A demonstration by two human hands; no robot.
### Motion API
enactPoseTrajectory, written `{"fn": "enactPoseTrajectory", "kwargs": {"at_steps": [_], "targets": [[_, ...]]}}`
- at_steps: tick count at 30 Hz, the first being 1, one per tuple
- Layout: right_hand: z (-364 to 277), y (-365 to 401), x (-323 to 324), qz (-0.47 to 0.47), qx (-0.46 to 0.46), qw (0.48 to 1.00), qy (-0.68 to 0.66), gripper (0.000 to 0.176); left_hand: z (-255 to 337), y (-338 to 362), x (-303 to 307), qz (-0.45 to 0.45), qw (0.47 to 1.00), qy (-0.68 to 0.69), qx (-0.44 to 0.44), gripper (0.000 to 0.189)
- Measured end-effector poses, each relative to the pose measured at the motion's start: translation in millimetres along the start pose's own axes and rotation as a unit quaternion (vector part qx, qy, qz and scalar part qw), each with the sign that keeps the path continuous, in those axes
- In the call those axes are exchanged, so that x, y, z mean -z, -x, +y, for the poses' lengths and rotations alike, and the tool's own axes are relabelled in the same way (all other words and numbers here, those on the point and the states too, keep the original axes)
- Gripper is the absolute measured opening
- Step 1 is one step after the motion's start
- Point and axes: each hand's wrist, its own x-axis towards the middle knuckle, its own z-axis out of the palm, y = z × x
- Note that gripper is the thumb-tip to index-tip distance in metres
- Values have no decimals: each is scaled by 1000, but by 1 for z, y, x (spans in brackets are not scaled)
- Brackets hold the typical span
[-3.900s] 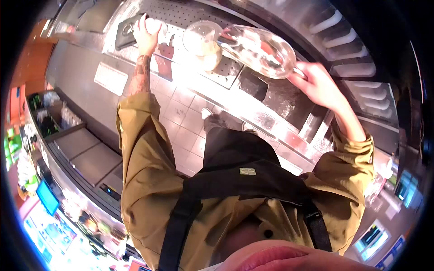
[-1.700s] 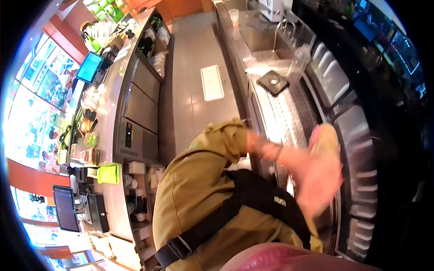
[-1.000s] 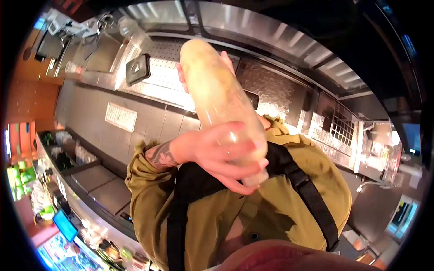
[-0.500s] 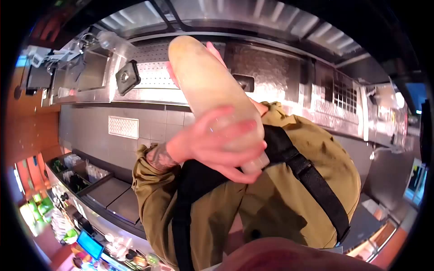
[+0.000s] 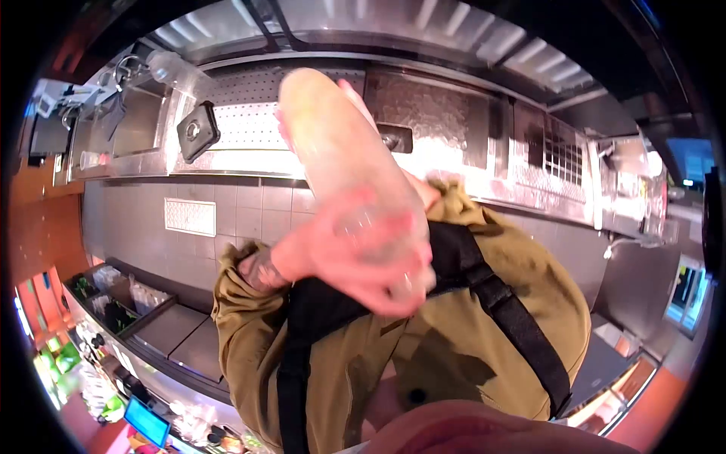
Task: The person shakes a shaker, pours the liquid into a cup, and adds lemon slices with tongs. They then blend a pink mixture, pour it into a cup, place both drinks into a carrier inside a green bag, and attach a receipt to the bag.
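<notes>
Between both my hands is a long, pale cocktail shaker point(image 5: 333, 129), tilted with its rounded far end up and to the left. My left hand point(image 5: 363, 250), blurred by motion, wraps its near end. Something clear shows between those fingers. My right hand point(image 5: 350, 92) grips the far part from behind and below. Only some of its fingertips show along the shaker's sides; the shaker hides the rest.
A steel bar counter with a perforated drainboard point(image 5: 246, 125) runs across the far side. On it are a black square object point(image 5: 198, 132) and a clear bottle point(image 5: 178, 72). A rear counter point(image 5: 162, 325) with bins stands at lower left.
The shaker and both hands have shifted slightly left in view, with my left hand more blurred. The surroundings also shift left as the camera moves. Both hands keep their hold.
</notes>
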Motion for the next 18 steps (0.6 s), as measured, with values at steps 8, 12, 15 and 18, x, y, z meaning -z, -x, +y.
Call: {"fn": "enactPoseTrajectory", "kwargs": {"at_steps": [8, 12, 15, 18], "targets": [[12, 10, 29, 41, 47, 995, 81, 61, 12, 9, 0, 0, 998, 63, 17, 8], [5, 2, 49, 31, 89, 982, 164, 59, -26, 35, 23, -42, 970, 94, 220, 12], [-4, -12, 53, 18, 136, 965, 225, 57, -41, 82, 17, 4, 979, -72, 192, 35], [-11, -19, 60, 17, 174, 952, 250, 56, -51, 119, 22, 86, 976, -172, 101, 52]]}}
